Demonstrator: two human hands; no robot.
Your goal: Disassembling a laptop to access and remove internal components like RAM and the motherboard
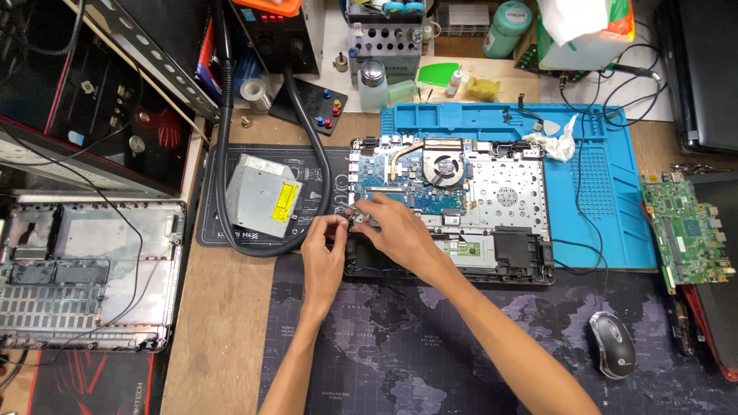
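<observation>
Both hands, left hand & right hand, pinch small metal bracket on opened laptop.

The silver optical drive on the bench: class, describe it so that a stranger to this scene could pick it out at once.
Start at the opened laptop in the middle of the bench, where both hands are at work. Look left, past the left hand, to the black mat ringed by a thick black hose. The optical drive lies there: a flat silver square box, the only one with a yellow label.
</observation>
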